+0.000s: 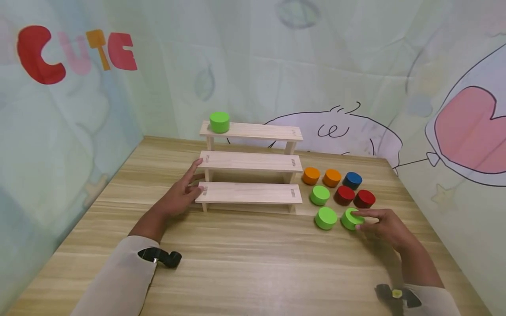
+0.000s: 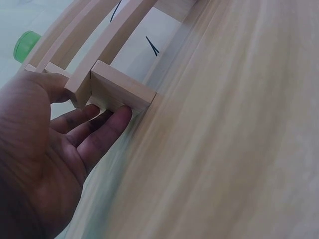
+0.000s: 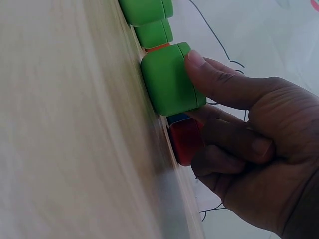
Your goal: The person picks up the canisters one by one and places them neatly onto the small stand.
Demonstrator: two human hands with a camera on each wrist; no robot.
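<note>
On the right of a wood-grain bench (image 1: 257, 263), a person's right-hand grip (image 1: 385, 229) pinches a green cylinder (image 1: 348, 220) between thumb and finger, just beside a second green cylinder (image 1: 326, 220). Behind these stand a third green cylinder (image 1: 319, 196), two red cylinders (image 1: 344, 196), two orange cylinders (image 1: 311, 176) and a blue cylinder (image 1: 352, 181). At the centre, the left-hand grip (image 1: 182, 195) holds the left end of a three-tier wooden stand (image 1: 249, 194); a fourth green cylinder (image 1: 219, 123) rests on its top tier

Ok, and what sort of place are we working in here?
Probably a child-themed play or demo corner indoors, though I can't be sure: a cartoon-printed backdrop stands behind a wood-grain table, where there are a stepped wooden rack and brightly coloured blocks.
</note>
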